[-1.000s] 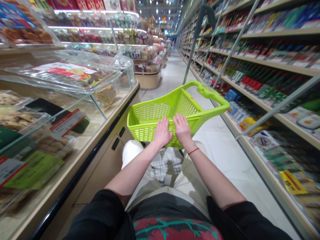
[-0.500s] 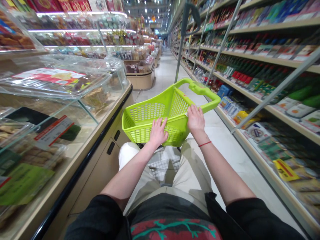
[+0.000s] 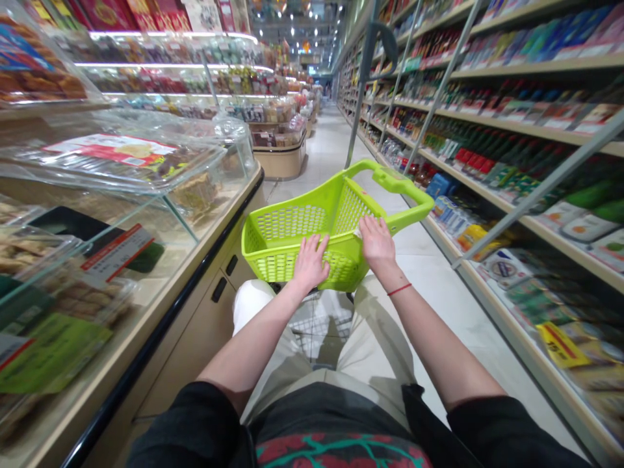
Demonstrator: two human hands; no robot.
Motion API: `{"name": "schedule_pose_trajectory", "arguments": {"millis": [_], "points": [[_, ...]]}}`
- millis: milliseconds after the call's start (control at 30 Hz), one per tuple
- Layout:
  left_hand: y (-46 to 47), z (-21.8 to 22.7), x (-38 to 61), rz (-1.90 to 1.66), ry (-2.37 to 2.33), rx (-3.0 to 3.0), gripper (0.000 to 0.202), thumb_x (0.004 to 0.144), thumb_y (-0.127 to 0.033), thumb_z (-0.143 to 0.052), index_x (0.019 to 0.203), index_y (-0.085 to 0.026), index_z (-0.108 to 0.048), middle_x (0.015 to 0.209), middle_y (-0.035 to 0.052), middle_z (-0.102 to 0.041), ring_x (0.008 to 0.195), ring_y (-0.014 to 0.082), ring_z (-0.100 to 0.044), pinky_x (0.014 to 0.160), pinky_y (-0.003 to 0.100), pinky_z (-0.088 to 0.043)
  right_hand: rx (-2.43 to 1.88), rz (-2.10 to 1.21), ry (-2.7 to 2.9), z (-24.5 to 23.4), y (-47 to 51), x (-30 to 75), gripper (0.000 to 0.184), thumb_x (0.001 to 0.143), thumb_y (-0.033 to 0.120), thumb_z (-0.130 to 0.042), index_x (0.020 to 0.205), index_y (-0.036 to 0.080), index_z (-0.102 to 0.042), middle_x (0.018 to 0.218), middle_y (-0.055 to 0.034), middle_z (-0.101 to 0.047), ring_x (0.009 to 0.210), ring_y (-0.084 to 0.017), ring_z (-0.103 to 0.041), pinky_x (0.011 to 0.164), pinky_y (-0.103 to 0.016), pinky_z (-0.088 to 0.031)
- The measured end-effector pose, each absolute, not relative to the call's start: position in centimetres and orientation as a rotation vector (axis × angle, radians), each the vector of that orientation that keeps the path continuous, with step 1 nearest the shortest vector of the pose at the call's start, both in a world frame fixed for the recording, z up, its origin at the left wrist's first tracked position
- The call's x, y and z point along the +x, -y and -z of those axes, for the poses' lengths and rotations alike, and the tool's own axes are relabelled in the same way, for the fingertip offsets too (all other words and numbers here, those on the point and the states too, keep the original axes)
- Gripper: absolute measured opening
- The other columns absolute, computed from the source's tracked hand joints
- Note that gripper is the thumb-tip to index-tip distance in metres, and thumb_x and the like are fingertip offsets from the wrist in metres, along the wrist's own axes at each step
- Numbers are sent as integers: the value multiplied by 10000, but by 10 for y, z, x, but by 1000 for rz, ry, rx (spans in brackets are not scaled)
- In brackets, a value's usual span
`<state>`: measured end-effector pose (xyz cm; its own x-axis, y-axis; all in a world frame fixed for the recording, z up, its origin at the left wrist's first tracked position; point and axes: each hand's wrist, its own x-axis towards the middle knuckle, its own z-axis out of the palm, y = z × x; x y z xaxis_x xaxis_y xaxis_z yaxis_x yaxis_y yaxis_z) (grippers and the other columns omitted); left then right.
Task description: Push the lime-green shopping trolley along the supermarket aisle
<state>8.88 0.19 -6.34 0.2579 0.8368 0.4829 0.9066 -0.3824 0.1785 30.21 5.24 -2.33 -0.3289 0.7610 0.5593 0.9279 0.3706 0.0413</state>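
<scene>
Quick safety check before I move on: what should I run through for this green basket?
1. Left hand and right hand on the near rim of the lime-green plastic basket: ok.
2. Firm grip: fingers lie spread, not closed: not ok.
3. Hand on the long handle: none: not ok.
4. Gap to the glass display counter: cannot tell from this angle.
5. Gap to the right-hand shelving: floor shows between: ok.

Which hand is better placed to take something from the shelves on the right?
Right, probably: the right hand sits on the lime-green basket's rim, closer to the shelving than the left hand.
</scene>
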Motion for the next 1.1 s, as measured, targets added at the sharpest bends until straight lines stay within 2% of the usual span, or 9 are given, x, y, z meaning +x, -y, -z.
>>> {"name": "schedule_pose_trajectory", "arguments": {"millis": [167, 367, 500, 567, 667, 733, 800, 933, 1100], "points": [[-3, 64, 90, 782, 1668, -2388, 732, 826, -228, -558, 1526, -140, -366, 1543, 162, -434, 1479, 311, -342, 1260, 522, -204, -1542, 511, 2008, 23, -57, 314, 531, 917, 52, -353, 1425, 14, -502, 1455, -249, -541, 1409, -310, -458, 1184, -579, -300], [-4, 62, 89, 760, 1669, -2417, 740, 828, -237, -569, 1530, -134, -358, 1557, 172, -417, 1488, 316, -331, 1252, 532, -209, -1210, 117, 2147, 51, -26, 267, 588, 831, 7, -353, 1378, 86, -555, 1448, -163, -576, 1391, -222, -492, 1189, -448, -369], [-4, 55, 85, 769, 1699, -2486, 729, 840, -238, -581, 1531, -158, -363, 1567, 157, -415, 1496, 303, -323, 1252, 535, -210, -1231, -353, 1783, 64, -14, 258, 477, 848, 124, -416, 1304, 132, -555, 1209, -147, -711, 1067, -231, -692, 959, -411, -557], [-3, 51, 85, 850, 1711, -2525, 659, 852, -223, -579, 1491, -165, -428, 1559, 145, -433, 1488, 287, -343, 1255, 516, -216, -1236, -614, 1599, 67, -11, 258, 364, 863, 235, -484, 1206, 157, -578, 1046, -112, -746, 891, -230, -710, 822, -391, -593], [-2, 44, 91, 1142, 1711, -2573, 411, 892, -208, -546, 1298, -185, -606, 1438, 106, -572, 1389, 243, -480, 1205, 450, -337, -1115, -1004, 1339, 66, -7, 259, 280, 815, 340, -593, 1050, 189, -612, 915, -51, -742, 758, -201, -678, 687, -339, -589], [-1, 42, 97, 1387, 1764, -2590, 266, 901, -236, -565, 1140, -190, -671, 1240, 85, -686, 1209, 227, -611, 1086, 402, -463, -1005, -1241, 1164, 60, -3, 257, 307, 755, 385, -684, 994, 203, -624, 814, -3, -717, 626, -163, -620, 595, -308, -567], [-2, 42, 103, 1600, 1861, -2596, 168, 862, -253, -630, 997, -177, -695, 1063, 73, -726, 1047, 222, -661, 974, 364, -515, -911, -1403, 1031, 53, 1, 256, 360, 695, 416, -765, 966, 212, -646, 737, 27, -689, 533, -129, -548, 530, -286, -538], [-6, 42, 107, 2180, 2022, -2625, 69, 775, -204, -688, 831, -169, -670, 856, 23, -720, 858, 178, -667, 848, 289, -511, -852, -1471, 923, 45, 6, 252, 369, 637, 463, -817, 866, 205, -686, 739, 15, -703, 595, -125, -573, 566, -253, -521], [-2, 41, 106, 2951, 2295, -2400, 174, 727, -298, -750, 762, -161, -650, 715, -21, -671, 643, 110, -601, 662, 219, -469, -1017, -1427, 1030, 46, 8, 252, 343, 667, 524, -726, 790, 212, -655, 671, 30, -661, 626, -149, -578, 593, -261, -467]]}}
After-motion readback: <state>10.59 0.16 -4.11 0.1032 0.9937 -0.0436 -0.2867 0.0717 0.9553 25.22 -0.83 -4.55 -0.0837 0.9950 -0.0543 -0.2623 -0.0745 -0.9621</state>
